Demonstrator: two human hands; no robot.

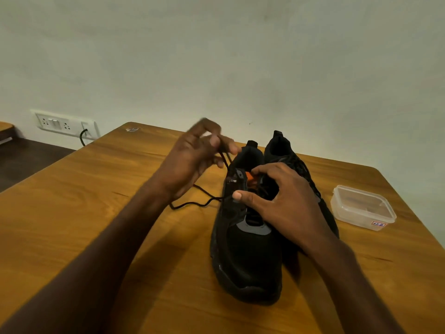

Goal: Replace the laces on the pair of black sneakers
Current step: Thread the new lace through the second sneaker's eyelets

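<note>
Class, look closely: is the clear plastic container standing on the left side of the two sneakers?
No: the clear plastic container stands on the table to the right of the sneakers.

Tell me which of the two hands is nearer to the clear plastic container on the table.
The right hand. It rests on the sneakers, just left of the plastic container. The left hand pinches the black lace beyond the sneakers, farther away.
</note>
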